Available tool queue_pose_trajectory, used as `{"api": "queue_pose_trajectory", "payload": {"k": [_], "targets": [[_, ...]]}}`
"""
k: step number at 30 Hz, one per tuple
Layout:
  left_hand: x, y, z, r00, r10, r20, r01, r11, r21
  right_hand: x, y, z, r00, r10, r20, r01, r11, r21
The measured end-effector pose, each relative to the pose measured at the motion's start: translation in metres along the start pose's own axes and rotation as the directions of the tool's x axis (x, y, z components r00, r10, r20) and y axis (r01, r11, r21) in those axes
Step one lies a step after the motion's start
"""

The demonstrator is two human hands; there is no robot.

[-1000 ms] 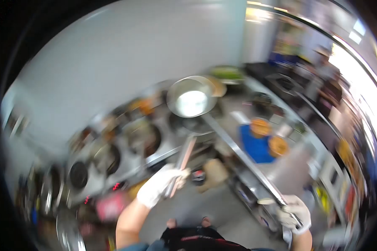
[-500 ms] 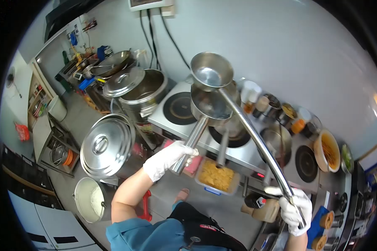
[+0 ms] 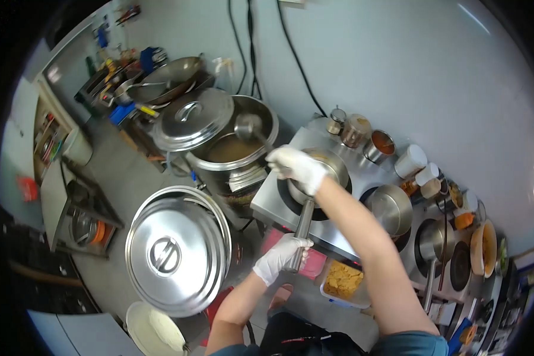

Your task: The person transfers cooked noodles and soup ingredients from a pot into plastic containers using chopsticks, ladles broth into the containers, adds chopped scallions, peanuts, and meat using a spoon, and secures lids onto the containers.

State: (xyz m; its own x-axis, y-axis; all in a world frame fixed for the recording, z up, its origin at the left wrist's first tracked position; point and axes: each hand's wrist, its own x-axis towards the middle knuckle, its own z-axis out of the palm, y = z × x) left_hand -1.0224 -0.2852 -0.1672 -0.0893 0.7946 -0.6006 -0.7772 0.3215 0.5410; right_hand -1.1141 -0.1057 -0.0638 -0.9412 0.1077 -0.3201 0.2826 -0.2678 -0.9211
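Hanging at the mouth of a tall stockpot (image 3: 267, 115) of brown liquid, the ladle (image 3: 248, 126) is gripped by its handle in the gloved right hand (image 3: 298, 169), fingers curled around it; whether its bowl touches the liquid cannot be told. The gloved left hand (image 3: 283, 258) is closed around the handle of a saucepan (image 3: 333, 169), which sits over a dark burner on the steel cooktop (image 3: 273, 196), just beside the stockpot and partly hidden by the right hand. A round lid (image 3: 190, 115) covers the stockpot's far left side. Nearer the person, a second large pot (image 3: 224, 219) carries its own lid (image 3: 172, 255), set askew. Rightward along the cooktop stand a wider pan (image 3: 390, 207) and a small pot (image 3: 438, 240); jars (image 3: 356, 130) line the wall, and a tub (image 3: 336, 301) of yellow food lies below the front edge.
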Motion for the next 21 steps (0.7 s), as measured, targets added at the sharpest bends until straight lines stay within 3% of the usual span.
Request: {"api": "queue_pose_trajectory", "payload": {"k": [2,3,4,5,6,7,8,9,10,11,13,14,16,17,18,19,20,21], "targets": [[-0.006,0.005,0.008,0.999,0.038,-0.028,-0.038,0.999,0.001,0.047,0.019,0.009,0.998,-0.064,-0.005,0.064,0.993,0.098],[-0.006,0.008,0.008,0.998,0.048,-0.044,-0.047,0.998,0.042,0.046,0.023,0.029,0.969,-0.136,-0.208,0.163,0.979,0.119],[-0.001,-0.002,-0.005,0.994,0.107,-0.026,-0.105,0.991,0.081,0.041,0.022,0.036,0.991,0.040,-0.128,-0.010,0.975,0.223],[0.031,-0.048,-0.066,0.823,0.543,0.166,-0.480,0.509,0.715,0.024,0.022,0.043,0.999,0.050,-0.021,-0.040,0.942,0.334],[-0.039,0.004,0.019,0.967,0.197,-0.164,-0.176,0.976,0.130,-0.020,0.017,0.061,0.962,-0.179,-0.208,0.242,0.911,0.334],[-0.018,-0.005,-0.012,0.981,0.150,-0.123,-0.130,0.979,0.156,-0.004,0.040,0.053,0.966,-0.253,-0.050,0.252,0.884,0.395],[-0.020,0.000,-0.008,0.975,0.113,-0.193,-0.067,0.970,0.232,-0.008,0.056,0.053,0.985,-0.157,-0.069,0.156,0.664,0.732],[-0.010,0.002,-0.007,0.979,0.130,-0.158,-0.088,0.964,0.250,-0.002,0.102,0.055,0.910,-0.412,0.052,0.048,0.230,0.972],[-0.009,0.006,0.000,0.976,0.153,-0.157,-0.100,0.948,0.303,-0.051,0.078,0.061,0.853,-0.518,0.059,0.081,0.243,0.966],[-0.006,0.005,0.018,0.971,0.181,-0.158,-0.112,0.923,0.368,-0.100,0.062,0.063,0.810,-0.578,0.101,0.155,0.378,0.913],[-0.005,-0.004,0.049,0.962,0.235,-0.140,-0.138,0.859,0.493,-0.205,0.052,0.046,0.828,-0.523,0.203,0.372,0.783,0.499],[-0.004,-0.014,0.068,0.962,0.251,-0.112,-0.150,0.822,0.549,-0.265,0.050,0.039,0.858,-0.464,0.219,0.414,0.879,0.237],[-0.001,-0.041,0.098,0.961,0.276,-0.029,-0.193,0.739,0.645,-0.369,0.070,0.038,0.920,-0.372,0.123,0.382,0.922,-0.068],[0.002,-0.058,0.116,0.961,0.277,0.024,-0.215,0.683,0.698,-0.424,0.087,0.035,0.944,-0.331,-0.003,0.328,0.937,-0.120],[0.004,-0.078,0.137,0.962,0.258,0.094,-0.239,0.616,0.751,-0.458,0.135,0.028,0.859,-0.448,-0.246,0.443,0.893,-0.079],[0.005,-0.103,0.158,0.958,0.235,0.165,-0.271,0.549,0.791,-0.534,0.135,0.040,0.879,-0.146,-0.454,0.200,0.977,0.072],[0.005,-0.130,0.174,0.953,0.201,0.227,-0.298,0.484,0.823,-0.567,0.192,0.034,0.708,-0.230,-0.667,0.276,0.960,-0.039],[0.004,-0.157,0.189,0.945,0.156,0.288,-0.327,0.412,0.851,-0.622,0.219,0.054,0.486,-0.086,-0.870,0.356,0.928,0.107]]}}
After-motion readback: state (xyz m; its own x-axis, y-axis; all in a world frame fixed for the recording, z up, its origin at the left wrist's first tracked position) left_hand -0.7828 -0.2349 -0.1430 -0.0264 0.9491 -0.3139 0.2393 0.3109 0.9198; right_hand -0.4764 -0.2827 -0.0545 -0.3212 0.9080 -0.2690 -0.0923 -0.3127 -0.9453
